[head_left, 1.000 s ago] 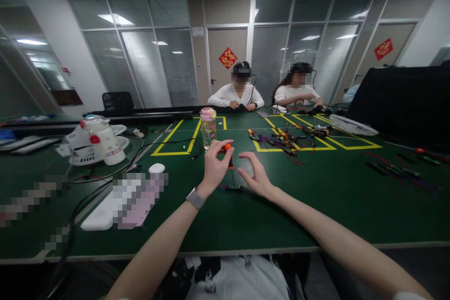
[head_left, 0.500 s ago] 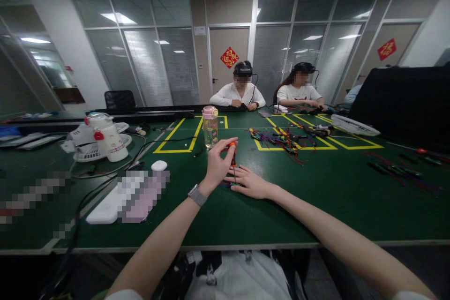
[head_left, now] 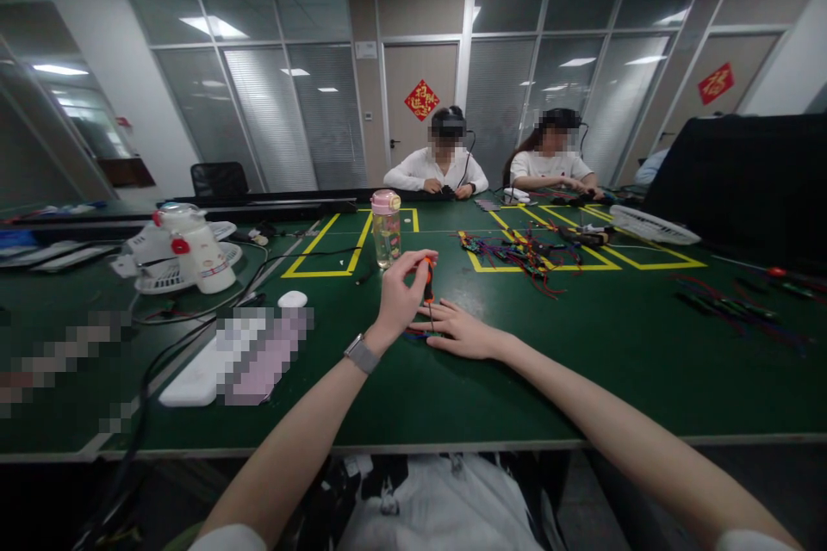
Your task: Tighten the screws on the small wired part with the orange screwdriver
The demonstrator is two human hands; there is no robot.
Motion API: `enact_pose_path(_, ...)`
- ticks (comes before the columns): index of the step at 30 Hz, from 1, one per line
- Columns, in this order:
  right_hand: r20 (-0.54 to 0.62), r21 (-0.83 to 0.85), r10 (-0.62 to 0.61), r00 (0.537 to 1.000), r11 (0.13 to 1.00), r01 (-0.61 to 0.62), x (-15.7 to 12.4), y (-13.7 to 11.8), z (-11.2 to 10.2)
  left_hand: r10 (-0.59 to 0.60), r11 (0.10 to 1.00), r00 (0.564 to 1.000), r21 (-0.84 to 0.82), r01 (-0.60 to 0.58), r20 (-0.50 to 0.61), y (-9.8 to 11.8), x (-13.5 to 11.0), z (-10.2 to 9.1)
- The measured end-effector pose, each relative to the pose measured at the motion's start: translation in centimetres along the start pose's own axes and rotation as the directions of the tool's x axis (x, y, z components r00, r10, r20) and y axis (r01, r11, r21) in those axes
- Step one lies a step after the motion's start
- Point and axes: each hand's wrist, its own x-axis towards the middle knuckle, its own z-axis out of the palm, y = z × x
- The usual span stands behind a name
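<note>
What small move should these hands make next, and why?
Probably a slight twist of the screwdriver: the left hand holds it upright, pointing down at the small circuit board, where the right hand lies spread, seemingly steadying it.

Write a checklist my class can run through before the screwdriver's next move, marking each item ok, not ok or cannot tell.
1. Left hand grips the screwdriver: ok.
2. Screwdriver near upright, shaft pointing down: ok.
3. Right hand low at the circuit board, fingers spread: ok.
4. Clear view of the board: not ok, fingers partly cover it.
5. Tip seated: cannot tell, too small.
6. Pink-lidded bottle standing upright: ok.
</note>
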Motion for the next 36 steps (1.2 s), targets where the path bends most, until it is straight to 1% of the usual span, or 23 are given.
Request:
enact_pose_path(3, 0.018, 0.025, -0.001, 1.0, 1.0, 0.001, -0.15, 0.04, -0.22, 0.037, 0.997, 0.997, 0.072, -0.032, -0.069, 0.0, -0.03, 0.06)
enact_pose_path(5, 0.02, 0.047, -0.007, 1.0, 0.999, 0.006, -0.26, 0.12, -0.29, 0.052, 0.993, 0.994, 0.111, -0.042, -0.092, 0.03, -0.1, 0.13)
enact_pose_path(8, 0.025, 0.075, -0.002, 1.0, 0.997, 0.0, -0.35, 0.33, -0.26, 0.026, 0.997, 0.999, 0.077, -0.024, -0.033, 0.05, -0.27, 0.27)
enact_pose_path(11, 0.028, 0.106, 0.02, 0.999, 0.994, -0.023, -0.36, 0.55, -0.14, 0.002, 0.999, 0.998, -0.046, 0.001, 0.057, 0.1, -0.4, 0.44)
enact_pose_path(13, 0.017, 0.127, 0.019, 1.0, 0.992, -0.021, -0.33, 0.63, -0.11, -0.009, 0.995, 0.996, -0.099, 0.018, 0.09, 0.19, -0.42, 0.53)
enact_pose_path(15, 0.011, 0.138, 0.007, 1.0, 0.99, -0.008, -0.33, 0.63, -0.12, -0.017, 0.996, 0.996, -0.088, 0.025, 0.089, 0.31, -0.39, 0.57)
enact_pose_path(19, 0.011, 0.158, 0.003, 1.0, 0.987, -0.005, -0.41, 0.48, -0.19, 0.008, 0.999, 1.0, 0.051, -0.009, 0.007, 0.41, -0.38, 0.56)
enact_pose_path(21, -0.002, 0.175, 0.009, 1.0, 0.984, -0.009, -0.48, 0.39, -0.18, 0.014, 0.995, 1.0, 0.096, -0.013, -0.016, 0.35, -0.46, 0.54)
enact_pose_path(23, -0.019, 0.181, 0.015, 1.0, 0.983, -0.011, -0.53, 0.34, -0.12, 0.004, 0.996, 1.0, 0.089, -0.003, -0.009, 0.28, -0.54, 0.55)
enact_pose_path(27, -0.03, 0.16, 0.004, 1.0, 0.987, 0.001, -0.54, 0.38, 0.01, -0.011, 1.0, 0.999, -0.001, 0.011, 0.049, 0.28, -0.59, 0.63)
enact_pose_path(29, -0.033, 0.151, -0.004, 0.999, 0.989, 0.009, -0.53, 0.42, 0.02, -0.005, 1.0, 0.998, -0.019, 0.006, 0.055, 0.35, -0.56, 0.67)
enact_pose_path(31, -0.044, 0.149, -0.009, 0.999, 0.989, 0.015, -0.52, 0.44, -0.01, 0.015, 1.0, 0.999, 0.01, -0.015, 0.032, 0.43, -0.51, 0.69)
enact_pose_path(36, -0.057, 0.17, -0.01, 0.998, 0.985, 0.019, -0.5, 0.46, -0.07, 0.136, 0.97, 0.988, 0.213, -0.118, -0.073, 0.53, -0.45, 0.65)
